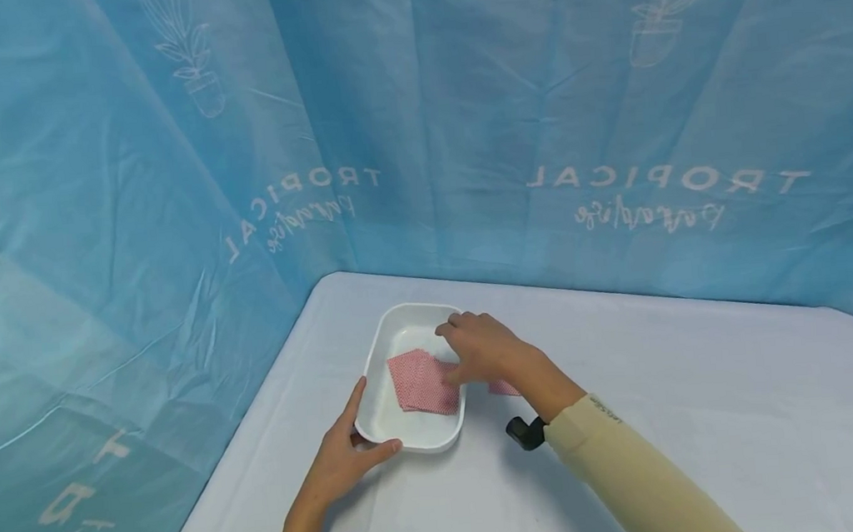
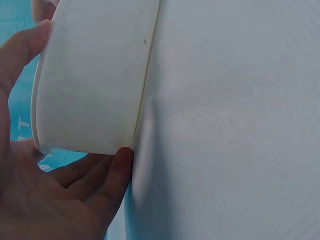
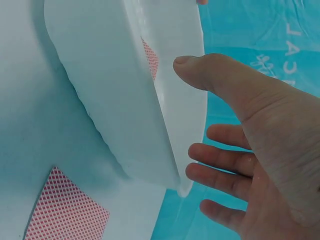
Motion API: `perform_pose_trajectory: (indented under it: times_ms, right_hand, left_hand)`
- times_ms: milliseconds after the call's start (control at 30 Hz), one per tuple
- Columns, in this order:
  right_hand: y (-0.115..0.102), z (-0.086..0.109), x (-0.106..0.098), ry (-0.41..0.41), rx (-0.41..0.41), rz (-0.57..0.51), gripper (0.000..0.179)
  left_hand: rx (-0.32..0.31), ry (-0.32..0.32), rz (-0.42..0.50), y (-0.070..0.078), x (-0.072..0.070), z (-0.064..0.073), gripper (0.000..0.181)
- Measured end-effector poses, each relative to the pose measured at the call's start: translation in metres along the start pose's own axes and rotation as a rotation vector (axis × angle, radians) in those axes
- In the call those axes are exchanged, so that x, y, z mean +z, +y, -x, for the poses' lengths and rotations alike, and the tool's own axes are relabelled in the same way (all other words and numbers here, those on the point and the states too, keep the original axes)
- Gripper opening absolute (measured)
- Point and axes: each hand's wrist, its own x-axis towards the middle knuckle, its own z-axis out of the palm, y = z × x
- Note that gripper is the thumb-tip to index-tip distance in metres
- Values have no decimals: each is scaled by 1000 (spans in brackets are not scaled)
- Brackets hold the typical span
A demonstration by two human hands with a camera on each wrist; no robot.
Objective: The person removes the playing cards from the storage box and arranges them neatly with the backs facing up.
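A white rounded rectangular dish [image 1: 390,423] stands on the table, with thin, flat red-and-white patterned pieces [image 1: 419,382] overlapping inside it; whether they are card or cloth I cannot tell. My left hand [image 1: 340,463] grips the dish at its near left corner, thumb along the near side and fingers round the left side. Over the dish's right side hovers my right hand [image 1: 484,347], fingers spread and holding nothing in the right wrist view. A similar patterned piece [image 3: 70,210] lies on the table outside the dish, partly hidden by my right wrist in the head view.
A white cloth [image 1: 671,414] covers the table. Blue printed curtains [image 1: 476,128] hang along its back and left edges. Dark wrist-worn devices [image 1: 526,433] sit under both wrists.
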Motion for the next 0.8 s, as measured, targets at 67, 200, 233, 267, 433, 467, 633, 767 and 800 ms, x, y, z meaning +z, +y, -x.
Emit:
perform_pose_trajectory:
  times_ms: [67,200,233,267,433,467,633,767,800]
  right_hand:
    - [-3,0,1,-5,-5,-12,73]
    - [-8,-2,7,-38,-1,-31,73]
    - [-10,-3,9,-42,1,-37,73]
    - [-11,-4,11,-43,2,-32,74]
    - [-17,-10,21,-29,-13,-9,78]
    - [-18,-12,23,-29,-15,6,79]
    - [-27,-17,33,-60,-6,71,72]
    - [-34,-18,36,-97,28,93,67]
    - [-36,-18,36,-105,38,97,67]
  left_hand:
    - [0,4,-4,-2,0,0,105]
    - [-8,5,-10,-3,1,-1,105]
    - [-11,6,-12,-3,1,-1,106]
    - [-16,6,-13,-3,1,-1,105]
    - [-33,8,-2,10,0,3,105]
    - [-34,5,4,13,0,4,105]
    - [-30,7,6,13,-1,4,104]
    - [-29,14,-13,0,0,0,105]
    - [-30,14,-20,-2,0,0,105]
